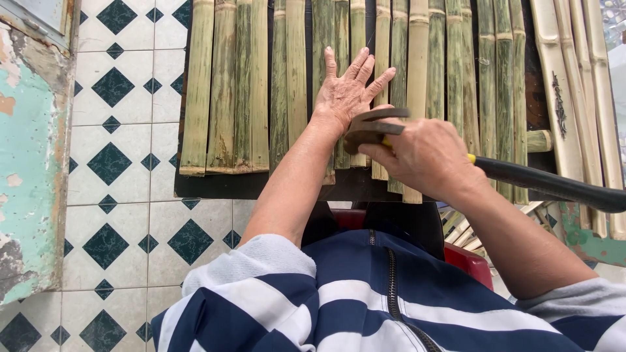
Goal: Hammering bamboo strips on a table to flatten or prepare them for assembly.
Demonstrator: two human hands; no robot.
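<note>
Hammer (391,127) gripped near its head by right hand (427,156); left hand (345,94) flat, fingers spread (empty) on bamboo slats (417,65). Best kept clear while tapping.

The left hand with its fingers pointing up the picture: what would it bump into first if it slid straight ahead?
Probably nothing new: the left hand lies flat on the green bamboo slats, which run on ahead to the picture's top edge.

Claw hammer (373,127) over green bamboo slats (297,78); slats flat, side-by-side.
</note>
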